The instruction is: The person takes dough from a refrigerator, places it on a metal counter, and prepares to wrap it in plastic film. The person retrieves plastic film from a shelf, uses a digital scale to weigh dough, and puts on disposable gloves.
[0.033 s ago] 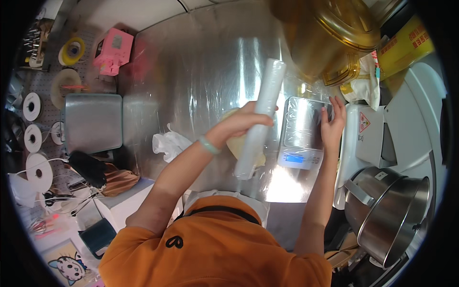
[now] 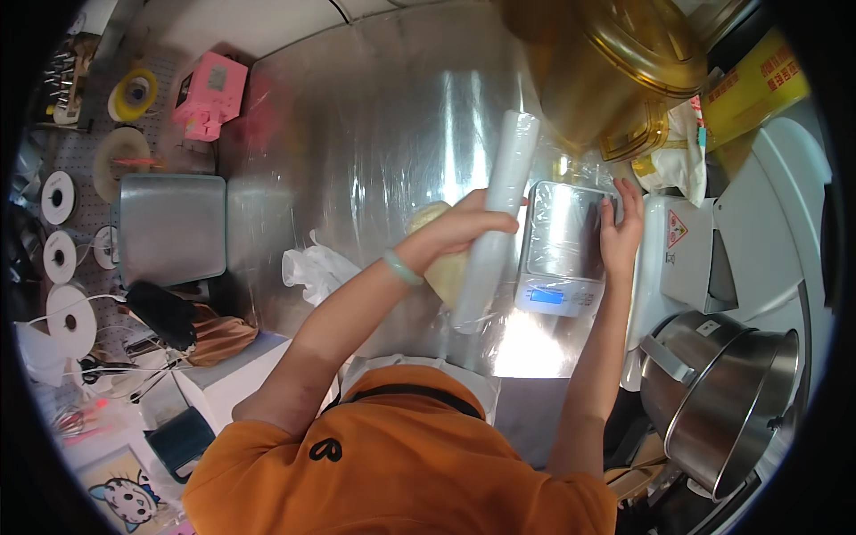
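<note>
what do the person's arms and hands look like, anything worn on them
Both forearms are bare, with no gloves on the left hand or the right hand. A pale green bangle circles the left wrist. Short orange sleeves cover the upper arms, part of an orange top with a small dark mark near the left shoulder.

Bright overhead light w/ strong glare on the steel counter point(image 2: 374, 160) above and below the hands; hot white patch just below the scale point(image 2: 560, 254). Film-covered metal shows streaky reflections. Heavy fisheye bend and black vignette at edges. Centre sharp; rim clutter soft, dimmer.
</note>
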A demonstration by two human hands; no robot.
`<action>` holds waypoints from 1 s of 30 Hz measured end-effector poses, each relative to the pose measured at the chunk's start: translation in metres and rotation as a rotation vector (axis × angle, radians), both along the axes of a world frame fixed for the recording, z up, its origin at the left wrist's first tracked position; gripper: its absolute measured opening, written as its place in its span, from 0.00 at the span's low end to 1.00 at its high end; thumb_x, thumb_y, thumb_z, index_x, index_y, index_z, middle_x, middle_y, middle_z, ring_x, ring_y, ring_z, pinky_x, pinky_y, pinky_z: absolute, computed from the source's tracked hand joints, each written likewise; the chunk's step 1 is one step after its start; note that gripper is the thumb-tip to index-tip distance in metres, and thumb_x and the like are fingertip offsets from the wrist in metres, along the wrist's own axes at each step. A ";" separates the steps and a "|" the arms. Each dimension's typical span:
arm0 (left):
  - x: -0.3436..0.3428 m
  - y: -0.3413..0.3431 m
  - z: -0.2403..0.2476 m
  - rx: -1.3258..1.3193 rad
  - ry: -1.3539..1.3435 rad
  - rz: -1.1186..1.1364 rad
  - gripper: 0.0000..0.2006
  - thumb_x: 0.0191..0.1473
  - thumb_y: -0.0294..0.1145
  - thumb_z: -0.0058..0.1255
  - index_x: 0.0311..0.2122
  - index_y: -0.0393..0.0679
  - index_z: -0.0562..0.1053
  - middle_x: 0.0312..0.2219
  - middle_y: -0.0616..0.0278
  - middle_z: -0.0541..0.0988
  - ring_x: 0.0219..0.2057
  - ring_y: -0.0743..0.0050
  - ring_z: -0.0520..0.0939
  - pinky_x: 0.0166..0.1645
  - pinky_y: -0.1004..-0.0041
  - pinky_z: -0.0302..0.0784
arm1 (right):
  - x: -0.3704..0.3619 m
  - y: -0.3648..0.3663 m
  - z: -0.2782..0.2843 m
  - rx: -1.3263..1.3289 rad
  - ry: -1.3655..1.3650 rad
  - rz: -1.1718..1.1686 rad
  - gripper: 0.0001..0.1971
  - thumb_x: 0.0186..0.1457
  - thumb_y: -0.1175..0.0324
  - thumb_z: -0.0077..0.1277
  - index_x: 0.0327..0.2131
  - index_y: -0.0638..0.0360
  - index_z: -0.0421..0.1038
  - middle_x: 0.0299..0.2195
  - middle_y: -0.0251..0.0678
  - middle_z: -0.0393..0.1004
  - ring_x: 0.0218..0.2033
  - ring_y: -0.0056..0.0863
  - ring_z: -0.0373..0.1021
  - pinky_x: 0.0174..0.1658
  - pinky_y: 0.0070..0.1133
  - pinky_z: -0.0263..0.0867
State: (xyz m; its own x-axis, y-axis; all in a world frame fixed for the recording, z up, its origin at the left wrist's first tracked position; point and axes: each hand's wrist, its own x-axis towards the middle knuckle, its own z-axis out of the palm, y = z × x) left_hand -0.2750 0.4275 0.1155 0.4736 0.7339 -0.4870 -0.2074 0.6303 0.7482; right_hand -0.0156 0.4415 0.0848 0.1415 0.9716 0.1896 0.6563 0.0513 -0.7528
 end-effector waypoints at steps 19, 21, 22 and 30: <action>0.014 0.079 -0.021 -0.067 0.154 -0.244 0.27 0.43 0.31 0.53 0.50 0.33 0.63 0.42 0.56 0.72 0.42 0.73 0.75 0.49 0.77 0.70 | 0.042 0.043 -0.056 -0.288 0.555 -0.233 0.03 0.45 0.76 0.54 0.26 0.65 0.73 0.21 0.29 0.72 0.22 0.14 0.64 0.29 0.13 0.60; 0.013 0.078 -0.022 -0.055 0.132 -0.257 0.27 0.43 0.31 0.52 0.51 0.33 0.62 0.41 0.56 0.72 0.41 0.73 0.75 0.48 0.76 0.70 | 0.043 0.039 -0.056 -0.258 0.652 -0.246 0.04 0.46 0.79 0.52 0.30 0.64 0.72 0.23 0.28 0.71 0.23 0.14 0.64 0.30 0.12 0.60; 0.013 0.078 -0.019 -0.052 0.142 -0.269 0.27 0.43 0.31 0.52 0.51 0.33 0.62 0.41 0.56 0.72 0.41 0.72 0.75 0.48 0.76 0.70 | 0.043 0.036 -0.056 -0.225 0.638 -0.221 0.05 0.47 0.80 0.51 0.31 0.64 0.72 0.24 0.28 0.71 0.24 0.14 0.64 0.30 0.12 0.60; 0.017 0.080 -0.019 -0.057 0.080 -0.211 0.27 0.44 0.31 0.49 0.52 0.37 0.63 0.39 0.58 0.71 0.39 0.71 0.75 0.49 0.74 0.70 | 0.041 0.020 -0.046 -0.156 0.731 -0.180 0.07 0.49 0.82 0.46 0.32 0.65 0.73 0.27 0.27 0.70 0.29 0.14 0.64 0.36 0.13 0.60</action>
